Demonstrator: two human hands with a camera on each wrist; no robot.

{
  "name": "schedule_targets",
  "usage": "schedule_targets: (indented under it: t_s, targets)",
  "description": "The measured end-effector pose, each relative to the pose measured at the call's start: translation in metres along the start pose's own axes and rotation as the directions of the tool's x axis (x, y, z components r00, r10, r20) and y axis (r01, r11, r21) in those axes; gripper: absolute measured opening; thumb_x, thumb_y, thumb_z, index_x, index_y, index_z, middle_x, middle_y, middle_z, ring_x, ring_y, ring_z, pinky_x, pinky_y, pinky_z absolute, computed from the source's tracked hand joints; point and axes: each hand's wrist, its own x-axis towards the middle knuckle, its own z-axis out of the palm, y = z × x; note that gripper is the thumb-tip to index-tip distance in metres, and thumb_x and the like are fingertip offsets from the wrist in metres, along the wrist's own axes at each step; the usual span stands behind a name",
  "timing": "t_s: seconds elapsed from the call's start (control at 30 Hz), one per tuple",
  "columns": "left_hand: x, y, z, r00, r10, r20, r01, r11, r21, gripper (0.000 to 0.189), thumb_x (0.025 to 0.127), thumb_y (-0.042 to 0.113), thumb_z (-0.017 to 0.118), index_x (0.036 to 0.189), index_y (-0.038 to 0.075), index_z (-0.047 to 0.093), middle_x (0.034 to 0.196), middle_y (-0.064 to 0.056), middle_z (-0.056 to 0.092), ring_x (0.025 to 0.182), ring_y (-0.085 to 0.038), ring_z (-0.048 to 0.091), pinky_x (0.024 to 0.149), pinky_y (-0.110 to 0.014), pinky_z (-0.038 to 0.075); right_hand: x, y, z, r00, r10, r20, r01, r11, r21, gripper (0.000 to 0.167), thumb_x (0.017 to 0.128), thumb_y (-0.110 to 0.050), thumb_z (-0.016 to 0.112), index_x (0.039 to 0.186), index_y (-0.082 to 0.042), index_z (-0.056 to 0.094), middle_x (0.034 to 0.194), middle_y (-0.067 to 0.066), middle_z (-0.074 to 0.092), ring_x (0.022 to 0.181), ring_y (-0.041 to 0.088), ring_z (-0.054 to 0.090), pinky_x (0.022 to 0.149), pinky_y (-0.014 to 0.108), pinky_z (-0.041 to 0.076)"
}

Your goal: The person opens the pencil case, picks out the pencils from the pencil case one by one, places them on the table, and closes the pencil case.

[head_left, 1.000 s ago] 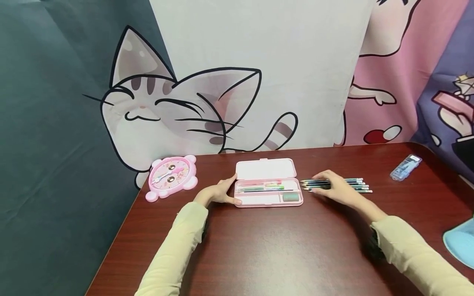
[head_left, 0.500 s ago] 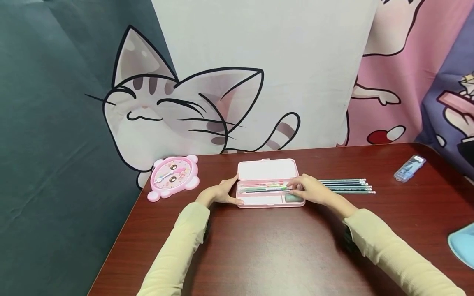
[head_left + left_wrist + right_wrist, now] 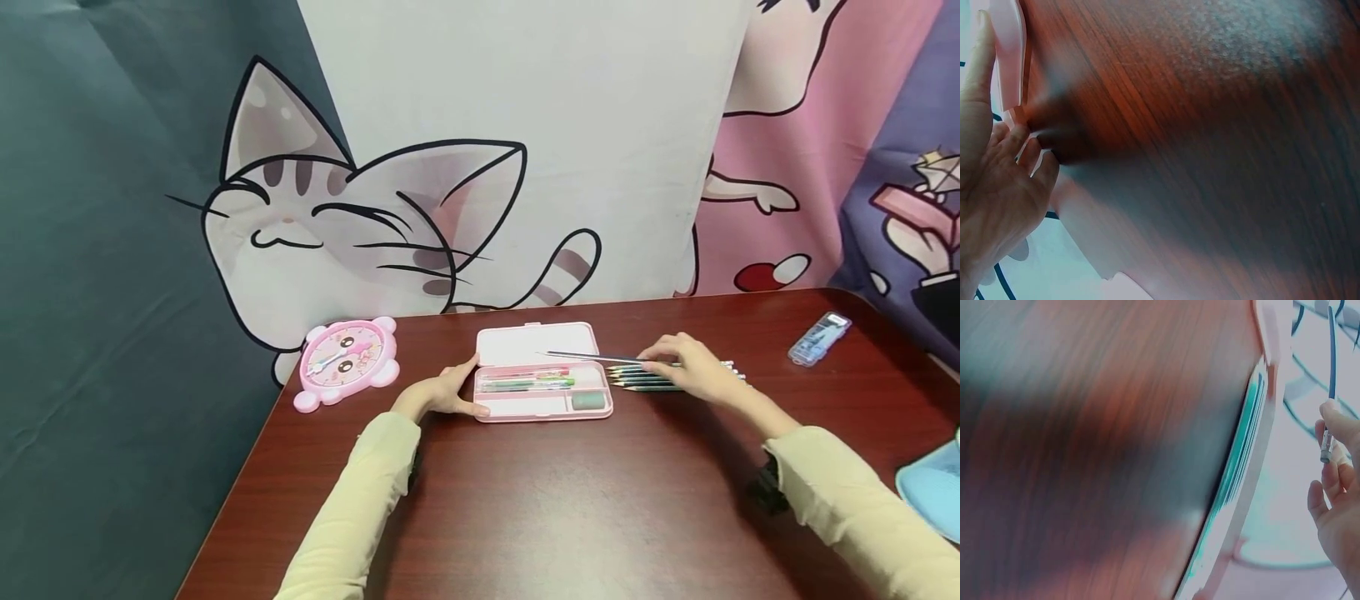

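The pink pencil case lies with its lid folded back, holding several colored pens and a grey-green eraser-like block. At its left end rests my left hand, thumb extended at the front corner and index finger near the hinge. My right hand pinches a dark pencil near its end, raised and pointing left across the lid. In the right wrist view, the pencil's butt end shows below the thumb. Under that hand lie several more pencils in a row beside the case.
A pink animal-shaped clock lies at the left of the brown table. Toward the back right is a small clear-blue plastic case. A light-blue object sits at the right edge. Cartoon-printed cloth hangs behind.
My right hand moved left over the pencil case, then back right to the pencil row, where it lifted a pencil. The left hand has stayed at the case's left end.
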Motion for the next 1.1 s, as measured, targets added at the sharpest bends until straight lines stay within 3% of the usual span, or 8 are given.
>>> schedule_targets:
  t_s: [0.33,0.5,0.8,1.1]
  targets:
    - [-0.002,0.002,-0.001,1.0,0.0,0.009,0.0,1.0,-0.025,0.101,0.078,0.037,0.071,0.148,0.01,0.004,0.154,-0.011,0.014,0.139,-0.029,0.014,0.113,-0.045,0.017,-0.048,0.033,-0.042,0.993,0.121,-0.004,-0.121,0.992,-0.041,0.013,0.072,-0.006,0.074,0.084,-0.009,0.072,0.074,-0.004,0.063,0.067,0.003,0.04,0.057,0.02,0.034]
    - [-0.003,0.001,-0.001,1.0,0.003,0.014,-0.003,1.0,-0.012,0.102,0.078,0.038,0.07,0.148,0.01,0.002,0.154,-0.012,0.014,0.14,-0.03,0.013,0.113,-0.045,0.016,-0.064,0.044,-0.053,0.993,0.12,-0.01,-0.12,0.992,-0.038,0.016,0.065,-0.002,0.078,0.08,-0.006,0.071,0.07,-0.003,0.064,0.063,0.0,0.042,0.054,0.016,0.034]
    - [-0.002,0.001,-0.002,1.0,0.012,0.016,-0.011,1.0,-0.023,0.102,0.078,0.038,0.07,0.148,0.01,0.001,0.154,-0.012,0.013,0.139,-0.03,0.013,0.113,-0.045,0.016,-0.079,0.057,-0.055,0.994,0.104,-0.021,-0.105,0.993,-0.046,0.02,0.059,0.001,0.079,0.075,-0.005,0.07,0.068,-0.014,0.061,0.058,-0.007,0.037,0.05,0.014,0.031]
    - [-0.002,0.001,-0.001,1.0,-0.009,0.006,0.009,1.0,-0.029,0.102,0.077,0.038,0.071,0.148,0.011,0.002,0.154,-0.011,0.014,0.139,-0.029,0.014,0.113,-0.045,0.017,-0.08,0.062,-0.044,0.996,0.087,-0.018,-0.088,0.992,-0.093,0.018,0.06,0.0,0.079,0.073,-0.008,0.07,0.068,-0.001,0.059,0.061,-0.004,0.038,0.053,0.016,0.031]
